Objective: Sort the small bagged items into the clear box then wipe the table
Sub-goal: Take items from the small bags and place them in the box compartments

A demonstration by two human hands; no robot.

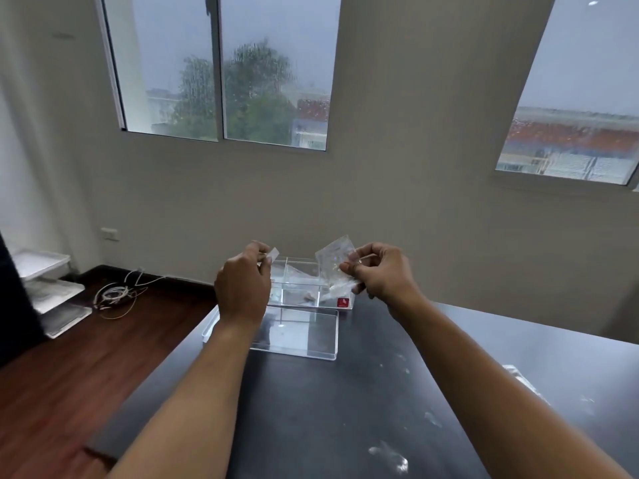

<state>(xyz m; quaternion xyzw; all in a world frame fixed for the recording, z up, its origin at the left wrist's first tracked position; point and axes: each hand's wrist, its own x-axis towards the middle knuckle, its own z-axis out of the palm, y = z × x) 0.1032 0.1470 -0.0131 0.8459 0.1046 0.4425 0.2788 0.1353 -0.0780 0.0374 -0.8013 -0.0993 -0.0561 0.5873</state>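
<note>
A clear box (304,271) with dividers and a red label stands at the far end of the dark table (345,409). Its clear lid (301,337) lies flat in front of it. Above the box, my right hand (378,274) pinches a few small clear bags (334,261). At the box's left side, my left hand (242,283) holds one small clear bag (272,254) between thumb and fingers. Some small items lie inside the box's compartments.
More small clear bags (389,456) lie on the table near me, and another bag (522,375) lies at the right. White specks dot the tabletop. On the wooden floor at left lie a coiled white cable (114,293) and stacked trays (52,288).
</note>
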